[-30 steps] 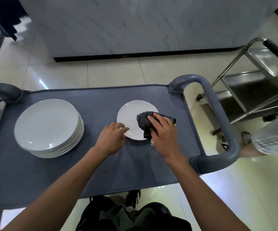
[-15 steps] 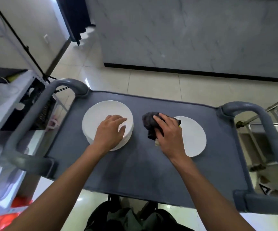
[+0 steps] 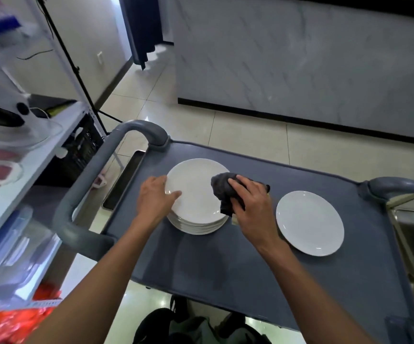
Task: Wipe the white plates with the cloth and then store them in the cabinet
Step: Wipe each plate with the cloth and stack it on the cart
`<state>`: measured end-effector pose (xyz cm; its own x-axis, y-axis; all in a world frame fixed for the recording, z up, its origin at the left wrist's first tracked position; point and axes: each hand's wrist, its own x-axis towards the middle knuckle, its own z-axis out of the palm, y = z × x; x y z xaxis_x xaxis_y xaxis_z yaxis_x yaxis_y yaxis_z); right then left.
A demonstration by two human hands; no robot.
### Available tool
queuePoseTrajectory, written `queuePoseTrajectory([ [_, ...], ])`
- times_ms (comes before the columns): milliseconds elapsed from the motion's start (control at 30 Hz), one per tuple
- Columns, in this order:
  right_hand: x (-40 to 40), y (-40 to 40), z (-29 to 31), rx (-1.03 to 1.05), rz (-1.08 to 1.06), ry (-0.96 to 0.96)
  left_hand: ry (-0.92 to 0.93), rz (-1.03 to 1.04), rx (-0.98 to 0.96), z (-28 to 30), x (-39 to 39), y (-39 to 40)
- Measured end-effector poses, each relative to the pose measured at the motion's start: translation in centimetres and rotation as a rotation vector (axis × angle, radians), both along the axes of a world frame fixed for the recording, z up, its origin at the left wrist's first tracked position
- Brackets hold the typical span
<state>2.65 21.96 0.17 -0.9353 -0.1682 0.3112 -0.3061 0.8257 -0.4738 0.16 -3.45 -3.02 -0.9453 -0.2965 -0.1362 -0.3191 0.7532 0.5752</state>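
A stack of round, glossy white ceramic plates [image 3: 196, 194] is sitting on the left half of a dark grey flat-topped plastic service cart [image 3: 225, 259], its top plate showing a smooth, shallow well with small highlights near the rim. The left hand [image 3: 155, 198] is gripping the left edge of that top plate, thumb lying across the upper face and the fingers curled over the rim. The right hand [image 3: 249, 203] is holding a crumpled dark grey cloth [image 3: 222, 188] bunched under its curled fingers, and the cloth is resting on the right side of the top plate, partly hanging over the edge of the stack. A single white round plate [image 3: 310, 222] is lying flat on the cart to the right of the stack, apart from it and just beside the right forearm. The cart is carrying rounded grey tubular handles [image 3: 89, 182] at both ends. To the left, a white shelving unit [image 3: 27, 157] is standing close against the cart, holding clear containers and blurred white items, with something bright red at its foot. Under the cart, pale glossy floor tiles [image 3: 250, 135] are stretching toward a grey marble-patterned wall panel [image 3: 300, 58] with a black skirting strip along its base.
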Motion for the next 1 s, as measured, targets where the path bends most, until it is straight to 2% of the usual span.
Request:
queuePoseTrajectory([
  [267, -0.2, -2.9, -0.3, -0.013, 0.014, 0.023, -0.008, 0.039, 0.004, -0.4, -0.8, -0.4],
  [467, 0.0, -3.6, -0.6, -0.012, 0.001, 0.016, -0.095, 0.061, 0.025, -0.2, -1.9, -0.5],
  [733, 0.3, -3.7, -0.8, -0.007, -0.03, 0.003, -0.177, 0.103, 0.203, -0.2, -2.7, -0.7],
  [1000, 0.0, -4.1, -0.9, -0.003, -0.009, -0.044, -0.141, 0.126, 0.332, 0.1, -2.8, -0.8],
])
